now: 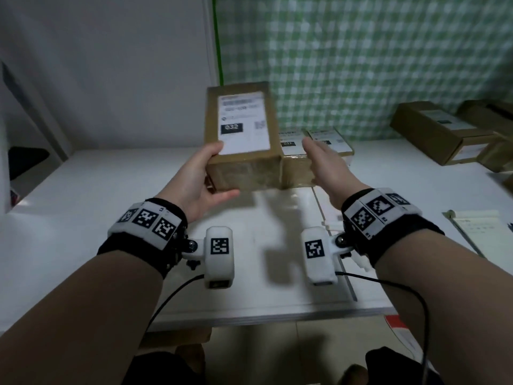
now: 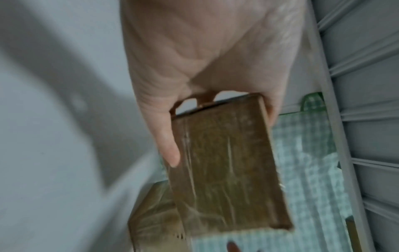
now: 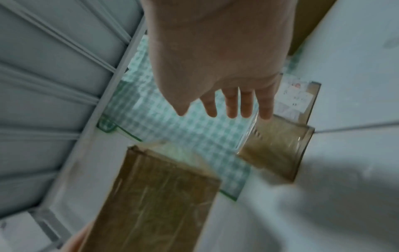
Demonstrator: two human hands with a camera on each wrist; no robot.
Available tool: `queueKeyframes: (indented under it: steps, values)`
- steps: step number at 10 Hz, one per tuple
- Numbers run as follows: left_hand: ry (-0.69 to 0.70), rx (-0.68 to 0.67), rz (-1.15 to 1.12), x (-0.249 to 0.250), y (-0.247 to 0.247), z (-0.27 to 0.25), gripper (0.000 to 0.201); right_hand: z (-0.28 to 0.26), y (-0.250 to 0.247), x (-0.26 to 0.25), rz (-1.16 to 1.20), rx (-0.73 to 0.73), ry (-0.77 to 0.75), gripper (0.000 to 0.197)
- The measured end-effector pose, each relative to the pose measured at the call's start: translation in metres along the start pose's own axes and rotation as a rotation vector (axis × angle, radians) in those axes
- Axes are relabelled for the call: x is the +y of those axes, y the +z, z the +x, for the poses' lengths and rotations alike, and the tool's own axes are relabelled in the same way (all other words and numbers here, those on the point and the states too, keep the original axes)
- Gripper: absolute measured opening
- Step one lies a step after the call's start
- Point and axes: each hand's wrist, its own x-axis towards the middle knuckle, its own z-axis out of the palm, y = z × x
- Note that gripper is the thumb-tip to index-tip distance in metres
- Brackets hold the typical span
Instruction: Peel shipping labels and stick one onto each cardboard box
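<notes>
Head view: left hand (image 1: 204, 180) grips labelled cardboard box (image 1: 241, 140) aloft for stacking; right hand (image 1: 323, 159) spread, empty

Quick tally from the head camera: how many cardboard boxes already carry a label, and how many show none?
Labelled boxes: 4, namely the held box, two behind it on the table, and one at far right.
Boxes with no label visible: 1, at the far right edge, partly cut off.
Total: 5 boxes.
</notes>
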Motion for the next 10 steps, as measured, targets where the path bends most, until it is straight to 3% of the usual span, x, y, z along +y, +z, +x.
queueKeyframes:
  steps: [1,2,3,5,8,9,10]
  values:
    - [-0.024,0.149,0.008,0.003,0.005,0.026,0.019,0.033,-0.013,0.018,-0.298,0.184,-0.057,0.055]
    - [-0.101,0.167,0.076,-0.002,0.012,0.055,0.017,0.06,-0.027,0.036,-0.407,0.272,0.036,0.06]
    - [-0.158,0.137,0.104,-0.008,0.018,0.082,0.023,0.083,-0.038,0.052,-0.403,0.291,0.163,0.073]
    - [-0.176,0.158,0.12,-0.01,0.021,0.123,0.028,0.117,-0.046,0.071,-0.418,0.259,0.198,0.09]
    - [-0.228,0.192,0.167,-0.012,0.014,0.145,0.032,0.128,-0.034,0.079,-0.396,0.321,0.217,0.057]
    - [-0.247,0.15,0.168,-0.01,0.014,0.137,0.023,0.119,-0.034,0.071,-0.384,0.293,0.226,0.056]
    - [-0.165,0.201,0.259,0.0,0.025,0.118,0.016,0.11,-0.038,0.061,-0.398,0.324,0.233,0.068]
